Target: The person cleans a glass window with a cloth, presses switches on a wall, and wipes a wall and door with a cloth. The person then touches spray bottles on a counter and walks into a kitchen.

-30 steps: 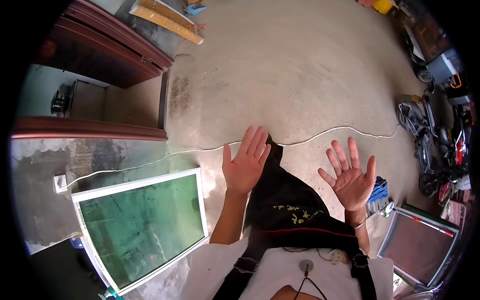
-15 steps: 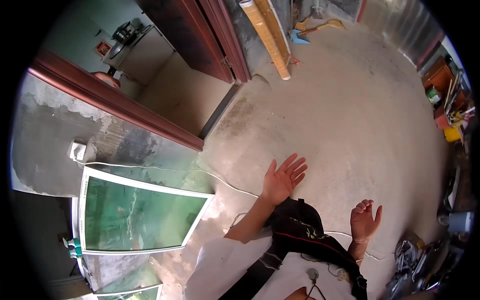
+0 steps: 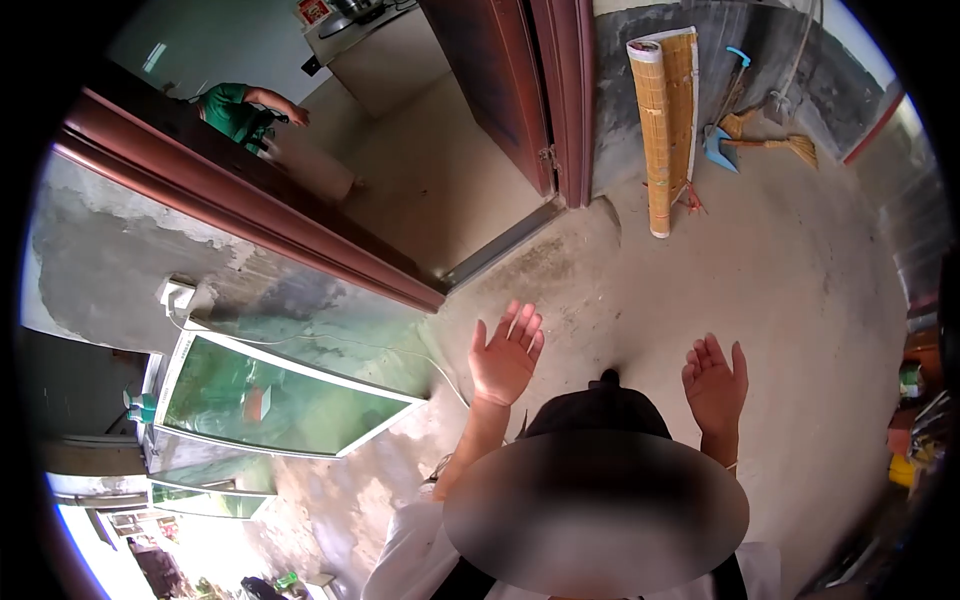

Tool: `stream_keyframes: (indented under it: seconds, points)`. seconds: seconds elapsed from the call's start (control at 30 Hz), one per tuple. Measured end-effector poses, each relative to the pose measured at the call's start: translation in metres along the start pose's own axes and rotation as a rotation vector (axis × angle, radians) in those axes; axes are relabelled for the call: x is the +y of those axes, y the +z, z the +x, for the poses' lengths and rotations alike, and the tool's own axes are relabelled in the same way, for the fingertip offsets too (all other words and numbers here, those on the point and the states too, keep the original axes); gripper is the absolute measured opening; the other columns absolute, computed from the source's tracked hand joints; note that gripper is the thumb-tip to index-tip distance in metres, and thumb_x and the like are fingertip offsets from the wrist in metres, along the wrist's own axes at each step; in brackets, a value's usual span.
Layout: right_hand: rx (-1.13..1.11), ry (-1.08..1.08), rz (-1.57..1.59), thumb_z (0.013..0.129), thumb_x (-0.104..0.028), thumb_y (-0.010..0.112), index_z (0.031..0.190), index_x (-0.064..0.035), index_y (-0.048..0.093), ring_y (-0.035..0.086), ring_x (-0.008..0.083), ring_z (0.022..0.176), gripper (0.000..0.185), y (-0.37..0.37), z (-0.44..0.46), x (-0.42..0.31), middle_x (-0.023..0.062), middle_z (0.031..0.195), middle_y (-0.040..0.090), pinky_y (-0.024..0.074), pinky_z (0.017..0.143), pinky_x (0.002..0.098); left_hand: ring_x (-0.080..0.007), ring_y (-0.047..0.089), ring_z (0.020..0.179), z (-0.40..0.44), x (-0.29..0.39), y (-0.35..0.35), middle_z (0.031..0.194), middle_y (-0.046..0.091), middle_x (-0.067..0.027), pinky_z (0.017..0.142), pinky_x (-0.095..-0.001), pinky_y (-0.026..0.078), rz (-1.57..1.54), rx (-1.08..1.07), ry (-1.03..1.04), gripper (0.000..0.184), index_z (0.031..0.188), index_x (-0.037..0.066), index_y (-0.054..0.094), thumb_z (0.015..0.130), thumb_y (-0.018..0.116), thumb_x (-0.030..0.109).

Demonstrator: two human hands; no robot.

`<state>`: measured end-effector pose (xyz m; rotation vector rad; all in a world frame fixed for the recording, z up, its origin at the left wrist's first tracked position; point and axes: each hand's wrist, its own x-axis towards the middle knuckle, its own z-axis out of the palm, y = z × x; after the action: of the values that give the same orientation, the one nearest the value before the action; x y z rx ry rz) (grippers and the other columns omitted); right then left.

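My left hand [image 3: 504, 365] is raised palm up, with the fingers stretched and the thumb apart. It holds nothing. To the right, my right hand [image 3: 716, 395] is lifted in the same way, palm showing and fingers extended. Nothing is in it either, and a thin band circles its wrist. Between the two hands lies a black cloth item [image 3: 600, 408], partly covered by a blurred oval. Below both hands is the bare concrete floor [image 3: 640, 310]. Neither hand touches any object.
A person in green [image 3: 238, 115] is beyond the doorway with the dark red frame [image 3: 572, 100]. Glass panels in white frames [image 3: 290, 395] lean at left, near a socket [image 3: 178, 294] with a white cord. A rolled bamboo mat [image 3: 652, 140], blue dustpan [image 3: 720, 150] and broom [image 3: 795, 148] stand behind.
The view has shifted, bringing the doorway and mat to the right and the person in green further into sight. My right hand's curled fingers have straightened; my left stays spread.
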<state>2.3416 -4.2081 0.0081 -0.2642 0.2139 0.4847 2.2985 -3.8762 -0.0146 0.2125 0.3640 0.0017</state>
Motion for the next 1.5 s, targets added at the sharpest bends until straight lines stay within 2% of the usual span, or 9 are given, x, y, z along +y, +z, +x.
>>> stream_keyframes:
  seconds: [0.13, 0.2, 0.3, 0.37, 0.5, 0.83, 1.07, 1.33, 1.5]
  points:
    - [-0.162, 0.202, -0.110, 0.095, -0.054, 0.029, 0.139, -0.0013, 0.031, 0.034, 0.0325, 0.131, 0.069, 0.056, 0.117, 0.000, 0.0190, 0.142, 0.034, 0.0270, 0.109, 0.0454, -0.0230, 0.031, 0.134, 0.040, 0.021, 0.043, 0.144, 0.034, -0.0112, 0.111, -0.0384, 0.023, 0.003, -0.124, 0.172, 0.069, 0.142, 0.009, 0.030, 0.091, 0.036, 0.056]
    - [-0.157, 0.303, -0.049, 0.093, -0.059, 0.026, 0.144, -0.0032, 0.019, 0.016, 0.0326, 0.139, 0.076, 0.093, 0.169, 0.014, 0.0169, 0.150, 0.018, 0.0170, 0.112, 0.0506, -0.0231, 0.029, 0.135, 0.059, 0.035, 0.058, 0.146, 0.030, -0.0116, 0.112, -0.0394, 0.021, -0.036, -0.116, 0.243, 0.073, 0.143, 0.010, 0.028, 0.090, 0.035, 0.059]
    - [-0.254, 0.417, -0.054, 0.091, -0.063, 0.025, 0.145, -0.0057, 0.017, 0.007, 0.0313, 0.141, 0.079, 0.124, 0.246, 0.046, 0.0149, 0.152, 0.014, 0.0129, 0.112, 0.0549, -0.0227, 0.026, 0.136, 0.080, 0.066, 0.068, 0.149, 0.025, -0.0116, 0.112, -0.0427, 0.019, -0.092, -0.121, 0.353, 0.078, 0.144, 0.012, 0.024, 0.088, 0.033, 0.065]
    - [-0.272, 0.487, -0.054, 0.091, -0.064, 0.025, 0.146, -0.0073, 0.018, 0.007, 0.0311, 0.141, 0.079, 0.141, 0.293, 0.072, 0.0146, 0.152, 0.015, 0.0123, 0.111, 0.0565, -0.0222, 0.024, 0.137, 0.100, 0.092, 0.067, 0.150, 0.023, -0.0108, 0.110, -0.0542, 0.018, -0.136, -0.131, 0.392, 0.080, 0.145, 0.017, 0.023, 0.086, 0.032, 0.069]
    - [-0.299, 0.588, -0.069, 0.089, -0.066, 0.025, 0.146, -0.0112, 0.018, 0.005, 0.0295, 0.141, 0.080, 0.169, 0.385, 0.132, 0.0127, 0.152, 0.013, 0.0116, 0.110, 0.0588, -0.0206, 0.014, 0.141, 0.146, 0.162, 0.052, 0.153, 0.014, -0.0086, 0.107, -0.0629, 0.018, -0.121, -0.200, 0.440, 0.081, 0.147, 0.022, 0.016, 0.084, 0.032, 0.071]
    - [-0.228, 0.685, -0.103, 0.091, -0.064, 0.025, 0.145, -0.0118, 0.022, 0.006, 0.0273, 0.141, 0.076, 0.274, 0.567, 0.241, 0.0122, 0.152, 0.013, 0.0150, 0.109, 0.0593, -0.0202, 0.023, 0.138, 0.242, 0.361, 0.072, 0.150, 0.023, -0.0074, 0.107, -0.0595, 0.022, -0.210, -0.069, 0.517, 0.077, 0.145, 0.022, 0.023, 0.086, 0.029, 0.070]
    - [-0.183, 0.789, -0.064, 0.091, -0.061, 0.029, 0.145, -0.0140, 0.023, 0.010, 0.0239, 0.141, 0.072, 0.305, 0.639, 0.296, 0.0101, 0.152, 0.017, 0.0123, 0.110, 0.0586, -0.0212, 0.025, 0.137, 0.281, 0.443, 0.070, 0.150, 0.023, -0.0086, 0.108, -0.0595, 0.020, -0.237, -0.055, 0.567, 0.075, 0.145, 0.021, 0.022, 0.086, 0.034, 0.067]
    - [-0.190, 0.903, -0.101, 0.091, -0.060, 0.033, 0.141, -0.0131, 0.032, 0.019, 0.0243, 0.138, 0.068, 0.342, 0.767, 0.352, 0.0108, 0.147, 0.028, 0.0170, 0.110, 0.0581, -0.0218, 0.028, 0.135, 0.353, 0.519, 0.069, 0.150, 0.023, -0.0098, 0.108, -0.0577, 0.020, -0.305, 0.008, 0.640, 0.073, 0.145, 0.020, 0.023, 0.089, 0.021, 0.067]
    - [-0.120, 0.976, -0.146, 0.092, -0.059, 0.033, 0.141, -0.0120, 0.034, 0.028, 0.0258, 0.135, 0.068, 0.386, 0.885, 0.378, 0.0122, 0.144, 0.034, 0.0193, 0.109, 0.0570, -0.0229, 0.033, 0.132, 0.434, 0.594, 0.079, 0.144, 0.036, -0.0113, 0.109, -0.0538, 0.021, -0.499, 0.015, 0.685, 0.071, 0.137, 0.013, 0.040, 0.091, 0.023, 0.064]
